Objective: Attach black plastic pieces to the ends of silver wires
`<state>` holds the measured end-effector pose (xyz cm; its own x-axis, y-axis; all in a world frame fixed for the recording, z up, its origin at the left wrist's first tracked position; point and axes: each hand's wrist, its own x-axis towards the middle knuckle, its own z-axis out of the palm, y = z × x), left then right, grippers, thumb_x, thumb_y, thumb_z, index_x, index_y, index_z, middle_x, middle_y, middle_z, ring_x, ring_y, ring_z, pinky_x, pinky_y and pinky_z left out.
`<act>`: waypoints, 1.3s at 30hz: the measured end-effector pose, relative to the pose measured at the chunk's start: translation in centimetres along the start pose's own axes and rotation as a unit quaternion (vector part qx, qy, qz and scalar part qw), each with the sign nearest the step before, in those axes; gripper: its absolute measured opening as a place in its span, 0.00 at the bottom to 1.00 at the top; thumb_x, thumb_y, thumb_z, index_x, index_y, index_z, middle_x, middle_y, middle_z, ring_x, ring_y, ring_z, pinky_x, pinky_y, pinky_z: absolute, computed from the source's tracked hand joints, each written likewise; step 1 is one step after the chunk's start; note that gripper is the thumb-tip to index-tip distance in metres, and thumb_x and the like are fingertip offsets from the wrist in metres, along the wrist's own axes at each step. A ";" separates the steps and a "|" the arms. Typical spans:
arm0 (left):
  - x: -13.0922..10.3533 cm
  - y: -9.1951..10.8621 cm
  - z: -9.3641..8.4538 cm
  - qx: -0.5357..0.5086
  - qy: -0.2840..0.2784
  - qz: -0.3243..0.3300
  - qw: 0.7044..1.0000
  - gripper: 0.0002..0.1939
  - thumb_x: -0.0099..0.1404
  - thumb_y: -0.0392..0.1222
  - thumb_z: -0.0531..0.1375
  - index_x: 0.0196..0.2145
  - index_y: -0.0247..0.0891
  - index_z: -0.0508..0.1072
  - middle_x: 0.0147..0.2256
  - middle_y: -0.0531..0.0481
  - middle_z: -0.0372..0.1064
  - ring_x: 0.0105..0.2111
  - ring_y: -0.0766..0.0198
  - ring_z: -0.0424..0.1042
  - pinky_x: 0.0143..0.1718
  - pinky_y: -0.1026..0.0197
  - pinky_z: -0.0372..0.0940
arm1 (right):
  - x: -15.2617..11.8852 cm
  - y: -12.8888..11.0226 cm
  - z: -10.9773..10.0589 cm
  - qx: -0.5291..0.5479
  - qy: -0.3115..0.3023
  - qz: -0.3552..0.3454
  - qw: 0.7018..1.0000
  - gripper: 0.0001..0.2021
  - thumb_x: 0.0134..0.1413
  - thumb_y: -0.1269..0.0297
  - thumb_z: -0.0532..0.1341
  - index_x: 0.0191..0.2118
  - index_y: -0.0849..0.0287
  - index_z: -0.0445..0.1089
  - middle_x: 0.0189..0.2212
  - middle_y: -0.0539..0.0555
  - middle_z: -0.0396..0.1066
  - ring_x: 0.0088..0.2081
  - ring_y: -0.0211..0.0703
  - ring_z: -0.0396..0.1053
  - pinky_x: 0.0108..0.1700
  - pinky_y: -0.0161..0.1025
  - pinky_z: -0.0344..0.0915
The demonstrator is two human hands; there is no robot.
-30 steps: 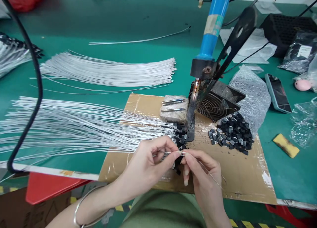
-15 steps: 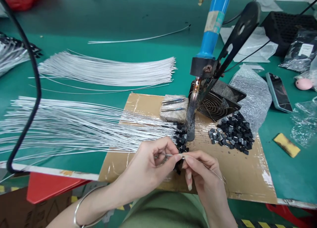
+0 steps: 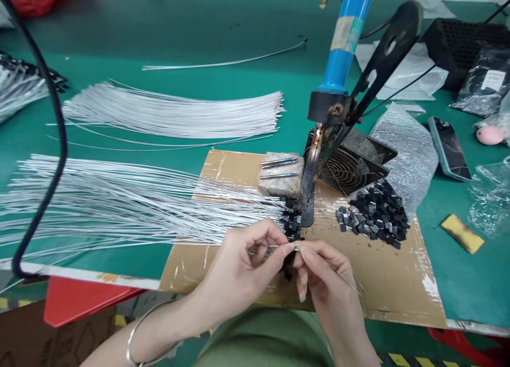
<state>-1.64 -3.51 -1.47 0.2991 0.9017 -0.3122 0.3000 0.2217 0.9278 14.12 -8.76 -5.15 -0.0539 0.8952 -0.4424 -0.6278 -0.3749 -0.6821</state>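
Observation:
My left hand [image 3: 243, 266] is closed in a pinch on a thin pale wire [image 3: 271, 246] above the cardboard. My right hand [image 3: 330, 276] faces it, thumb and forefinger pinching a thin silvery wire [image 3: 341, 275] that trails out past the palm. The two sets of fingertips nearly meet, and they hide what lies between them. Just beyond them, white wires [image 3: 191, 207] with black connector ends [image 3: 291, 218] lie in a loose bundle. Over those ends a blue-handled soldering iron [image 3: 313, 165] points downward in its stand.
A heap of small black connectors [image 3: 380, 213] lies on the cardboard sheet [image 3: 398, 282], near a small fan [image 3: 346, 170]. Spare tips rest on a grey block [image 3: 279, 184]. Another white wire bundle [image 3: 179, 112], a phone [image 3: 450, 149] and a yellow sponge [image 3: 462, 233] lie on the green table.
My right fingertips have shifted very slightly, with the lower fingers curling a little to the left. Both pinches stay in place, and the things on the table look the same.

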 end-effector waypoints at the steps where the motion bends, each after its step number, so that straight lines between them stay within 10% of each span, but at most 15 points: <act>1: 0.0 -0.1 0.1 0.005 0.009 0.007 1.000 0.11 0.66 0.46 0.66 0.30 0.38 0.74 0.24 0.52 0.70 0.23 0.66 0.65 0.23 0.65 0.57 | 0.0 0.0 0.0 0.002 0.000 0.000 1.000 0.08 0.57 0.56 0.74 0.35 0.55 0.85 0.26 0.49 0.77 0.19 0.30 0.68 0.21 0.27 0.70; 15: -0.3 -0.9 0.7 0.017 0.029 0.047 0.998 0.11 0.71 0.44 0.60 0.31 0.37 0.74 0.21 0.58 0.58 0.20 0.69 0.49 0.21 0.64 0.47 | 0.0 0.5 0.5 0.016 0.030 -0.015 0.999 0.09 0.56 0.56 0.74 0.34 0.56 0.85 0.25 0.50 0.76 0.20 0.30 0.67 0.22 0.27 0.72; 39: -0.1 -0.3 0.7 -0.015 0.072 0.047 0.996 0.10 0.66 0.45 0.67 0.29 0.38 0.77 0.24 0.50 0.73 0.24 0.64 0.70 0.24 0.64 0.63 | 0.0 1.1 0.6 -0.067 0.048 -0.091 0.992 0.05 0.61 0.58 0.73 0.38 0.51 0.85 0.23 0.47 0.79 0.23 0.33 0.77 0.32 0.28 0.76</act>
<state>-1.15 -3.90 -1.87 0.1908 0.9625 -0.1931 0.2499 0.1426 0.9577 13.02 -9.02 -5.55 0.1285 0.9263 -0.3542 -0.5110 -0.2443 -0.8241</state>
